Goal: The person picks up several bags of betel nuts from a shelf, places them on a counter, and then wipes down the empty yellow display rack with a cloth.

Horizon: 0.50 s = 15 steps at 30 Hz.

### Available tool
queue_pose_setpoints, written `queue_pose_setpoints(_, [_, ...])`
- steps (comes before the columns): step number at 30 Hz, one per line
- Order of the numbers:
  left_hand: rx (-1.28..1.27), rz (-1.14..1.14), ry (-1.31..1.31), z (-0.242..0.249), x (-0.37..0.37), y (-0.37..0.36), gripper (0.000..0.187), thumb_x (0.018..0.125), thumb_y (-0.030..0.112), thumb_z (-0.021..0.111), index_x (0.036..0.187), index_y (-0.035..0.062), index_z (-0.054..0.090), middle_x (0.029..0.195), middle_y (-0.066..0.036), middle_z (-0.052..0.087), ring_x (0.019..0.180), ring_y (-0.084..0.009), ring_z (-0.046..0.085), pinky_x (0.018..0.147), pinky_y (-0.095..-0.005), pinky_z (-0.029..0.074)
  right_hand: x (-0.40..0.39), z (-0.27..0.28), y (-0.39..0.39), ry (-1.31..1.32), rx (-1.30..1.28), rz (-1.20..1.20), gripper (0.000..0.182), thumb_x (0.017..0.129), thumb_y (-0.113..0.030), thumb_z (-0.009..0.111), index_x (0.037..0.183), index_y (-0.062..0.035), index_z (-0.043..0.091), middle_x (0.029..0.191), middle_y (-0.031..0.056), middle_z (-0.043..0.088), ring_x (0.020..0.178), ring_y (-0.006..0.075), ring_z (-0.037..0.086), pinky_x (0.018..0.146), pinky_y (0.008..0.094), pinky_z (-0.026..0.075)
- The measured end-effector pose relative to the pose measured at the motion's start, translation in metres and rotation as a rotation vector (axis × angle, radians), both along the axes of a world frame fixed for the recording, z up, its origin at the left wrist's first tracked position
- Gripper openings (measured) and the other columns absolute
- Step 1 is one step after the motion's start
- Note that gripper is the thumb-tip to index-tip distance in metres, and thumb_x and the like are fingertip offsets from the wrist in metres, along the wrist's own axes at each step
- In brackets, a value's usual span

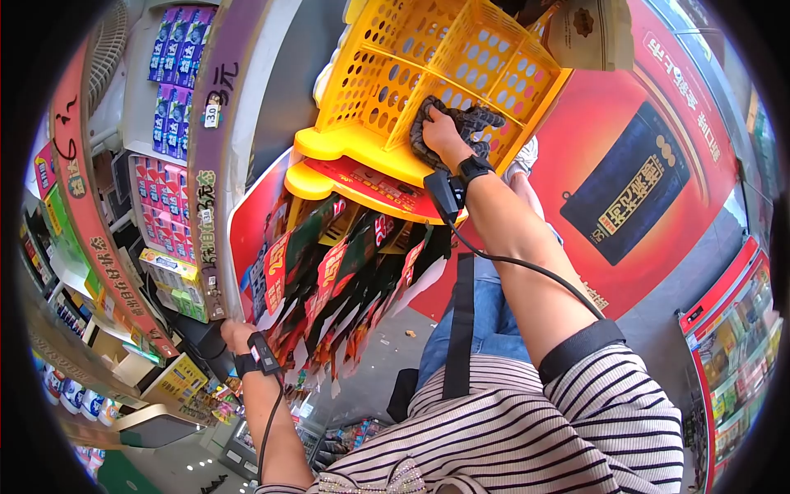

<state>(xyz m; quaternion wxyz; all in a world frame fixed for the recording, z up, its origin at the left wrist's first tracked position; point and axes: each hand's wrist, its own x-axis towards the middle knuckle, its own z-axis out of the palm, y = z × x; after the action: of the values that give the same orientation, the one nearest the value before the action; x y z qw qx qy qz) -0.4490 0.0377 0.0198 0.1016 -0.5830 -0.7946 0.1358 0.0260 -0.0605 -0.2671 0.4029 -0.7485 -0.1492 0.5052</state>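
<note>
A yellow plastic rack with perforated walls and dividers stands at the top middle. Inside one of its compartments, my right hand presses a dark grey cloth against the perforated surface, fingers wrapped in it. Below the compartments hang rows of red, green and black snack packets. At the lower left, my left hand is by the end of the shelf edge, next to a black object; its fingers are mostly hidden.
Gum packs fill a shelf on the left, behind a curved price strip. A large red panel stands right of the yellow rack. At the far right is a product display. A cardboard box is at the top.
</note>
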Motion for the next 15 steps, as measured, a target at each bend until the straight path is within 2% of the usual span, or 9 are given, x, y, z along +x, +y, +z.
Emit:
queue_pose_setpoints(2, [0.010,0.126,-0.065,-0.001,0.004,0.005,0.014,0.067,0.009,0.046,0.062,-0.0033,0.046,0.054,-0.012,0.049,0.051,-0.0274,0.048,0.047,-0.0379,0.037,0.003,0.003,0.003,0.035,-0.058,-0.024,0.049,0.079,-0.005,0.045,0.126,-0.0019,0.032,0.102,0.0239,0.053,0.077,0.0296,0.056,0.060,0.0311,0.043])
queue_pose_setpoints(6, [-0.017,0.061,-0.097,-0.010,-0.032,0.012,0.013,0.065,0.008,0.049,0.062,-0.0041,0.046,0.054,-0.012,0.049,0.049,-0.0252,0.049,0.045,-0.0375,0.036,0.008,0.002,0.005,0.151,-0.077,-0.161,0.047,0.076,-0.002,0.043,0.123,-0.0008,0.036,0.097,0.0223,0.056,0.079,0.0304,0.056,0.064,0.0307,0.044])
queue_pose_setpoints(9, [-0.100,0.000,0.010,0.001,-0.014,0.009,0.014,0.059,0.006,0.056,0.060,-0.0032,0.046,0.053,-0.011,0.048,0.048,-0.0234,0.048,0.044,-0.0371,0.037,-0.004,-0.024,0.012,-0.014,-0.129,0.230,0.044,0.077,-0.005,0.043,0.120,-0.0003,0.039,0.103,0.0211,0.053,0.086,0.0309,0.054,0.071,0.0320,0.042])
queue_pose_setpoints(11, [-0.135,-0.111,0.178,0.010,0.030,-0.002,0.017,0.054,0.005,0.061,0.057,-0.0023,0.045,0.052,-0.010,0.047,0.048,-0.0221,0.048,0.044,-0.0369,0.037,-0.012,-0.049,0.021,-0.134,-0.158,0.487,0.042,0.077,-0.007,0.044,0.119,-0.0001,0.041,0.107,0.0203,0.052,0.091,0.0312,0.053,0.076,0.0328,0.042])
queue_pose_setpoints(12, [-0.124,-0.018,0.157,0.009,0.026,0.002,0.018,0.053,0.005,0.062,0.057,-0.0020,0.045,0.052,-0.010,0.048,0.048,-0.0226,0.049,0.044,-0.0369,0.037,-0.014,-0.054,0.023,-0.193,-0.174,0.617,0.042,0.077,-0.008,0.044,0.118,0.0001,0.042,0.109,0.0199,0.051,0.093,0.0314,0.053,0.078,0.0332,0.041])
queue_pose_setpoints(14, [-0.102,0.174,0.110,0.001,0.007,0.012,0.021,0.050,0.005,0.064,0.055,-0.0016,0.045,0.051,-0.010,0.048,0.049,-0.0237,0.050,0.045,-0.0369,0.038,-0.001,0.002,-0.002,0.108,-0.087,0.151,0.042,0.080,-0.010,0.046,0.120,0.0000,0.039,0.119,0.0174,0.044,0.106,0.0292,0.043,0.086,0.0311,0.036])
queue_pose_setpoints(15, [-0.083,0.089,0.097,-0.002,0.000,0.011,0.020,0.051,0.006,0.064,0.055,-0.0018,0.045,0.052,-0.010,0.049,0.050,-0.0245,0.051,0.046,-0.0371,0.038,0.005,0.024,-0.011,0.254,-0.043,-0.081,0.043,0.081,-0.011,0.047,0.121,0.0000,0.038,0.124,0.0162,0.040,0.113,0.0281,0.039,0.090,0.0300,0.033])
